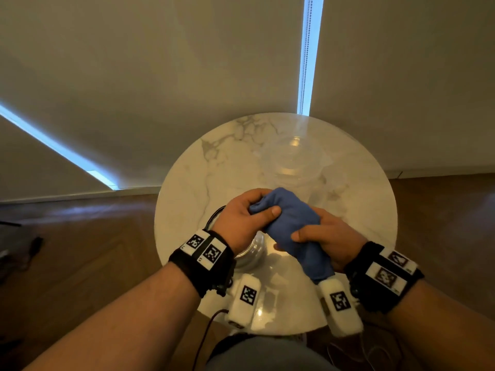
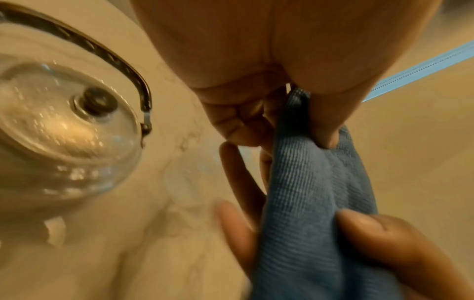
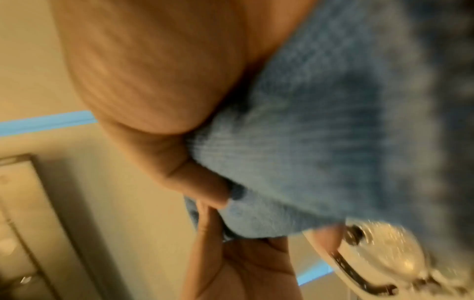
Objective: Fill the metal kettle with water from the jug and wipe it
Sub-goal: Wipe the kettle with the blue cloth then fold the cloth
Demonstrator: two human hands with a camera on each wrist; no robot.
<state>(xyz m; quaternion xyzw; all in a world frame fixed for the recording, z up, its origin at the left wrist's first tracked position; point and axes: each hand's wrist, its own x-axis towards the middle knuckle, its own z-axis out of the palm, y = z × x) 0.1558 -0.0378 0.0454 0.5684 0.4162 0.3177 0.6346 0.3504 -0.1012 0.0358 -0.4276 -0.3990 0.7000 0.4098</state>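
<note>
Both hands hold a bunched blue cloth above the round marble table; left hand grips the cloth's far end, fingers curled round it and thumb laid across the top; right hand grips the near part, thumb pressed on the fabric, a tail of cloth hanging below toward the wrist. Metal kettle stands on the table beneath and just left of the hands, lid on with dark knob, handle folded down to the side; mostly hidden by the left hand in the head view. Clear jug stands farther back on the table, apart from the kettle; its water level cannot be judged. Right wrist view blurred.
</note>
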